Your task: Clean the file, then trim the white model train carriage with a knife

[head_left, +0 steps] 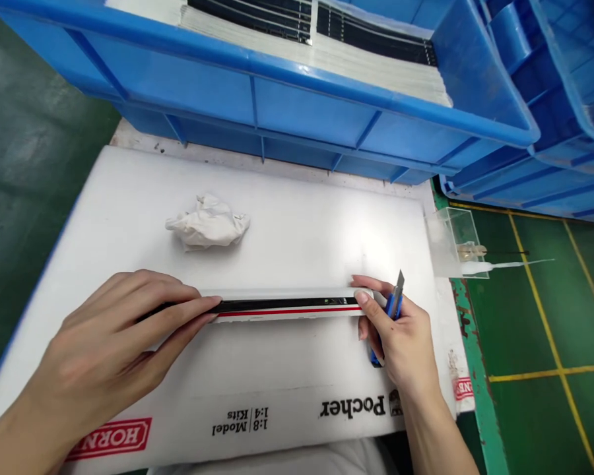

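Observation:
A long, narrow model train body point(287, 307), white with a black band and a red stripe, lies crosswise between my two hands over the white foam-covered surface. My left hand point(123, 336) pinches its left end and hides it. My right hand point(400, 330) grips the right end with the thumb on top. The same right hand also holds a blue utility knife point(395, 303) in its palm, blade out and pointing up. A crumpled white cloth or tissue point(208, 223) lies behind the train body.
Behind the foam surface point(301, 191) stands a large blue crate point(307, 105) with stacked white and black pieces point(376, 72). More blue crates point(549, 165) are at the right. A clear box point(460, 227) with thin tools sits at the right edge, above a green floor with yellow lines point(539, 316).

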Available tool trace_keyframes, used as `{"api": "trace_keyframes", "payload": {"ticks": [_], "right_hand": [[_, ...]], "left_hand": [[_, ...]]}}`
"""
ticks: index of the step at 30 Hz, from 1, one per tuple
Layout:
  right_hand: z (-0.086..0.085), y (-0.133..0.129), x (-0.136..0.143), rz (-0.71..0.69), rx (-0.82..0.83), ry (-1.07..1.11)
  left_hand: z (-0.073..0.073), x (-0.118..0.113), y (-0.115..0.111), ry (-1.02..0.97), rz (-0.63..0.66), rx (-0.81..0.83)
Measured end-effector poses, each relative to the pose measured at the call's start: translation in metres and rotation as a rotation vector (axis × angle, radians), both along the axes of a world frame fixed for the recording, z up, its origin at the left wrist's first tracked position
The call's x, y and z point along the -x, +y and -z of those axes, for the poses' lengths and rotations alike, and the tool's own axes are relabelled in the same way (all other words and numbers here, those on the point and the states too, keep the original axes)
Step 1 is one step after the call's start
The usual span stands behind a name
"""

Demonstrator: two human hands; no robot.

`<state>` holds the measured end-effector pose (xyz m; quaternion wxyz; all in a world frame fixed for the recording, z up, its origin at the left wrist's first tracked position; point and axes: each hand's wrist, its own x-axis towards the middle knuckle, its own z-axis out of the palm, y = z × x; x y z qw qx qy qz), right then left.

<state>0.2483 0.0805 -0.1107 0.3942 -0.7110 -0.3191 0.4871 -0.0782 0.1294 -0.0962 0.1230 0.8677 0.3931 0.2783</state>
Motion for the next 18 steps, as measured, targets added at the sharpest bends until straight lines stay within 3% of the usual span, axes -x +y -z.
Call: {"api": "trace_keyframes", "payload": {"ticks": [8,13,18], "right_hand": [[0.002,-0.002,-0.003,-0.029,0.045,0.065],[0.002,-0.001,0.000,-0.023,0.030,0.035],[-0.001,-0.003,0.002,-0.003,0.016,-0.017]], "left_hand": [[0.007,0.002,-0.006,-0.103,-0.031,0.108],[0.014,0.006,-0.009,-0.094,-0.083,0.088],[0.010,-0.004,-0.007,-0.117,-0.078,0.072]]}}
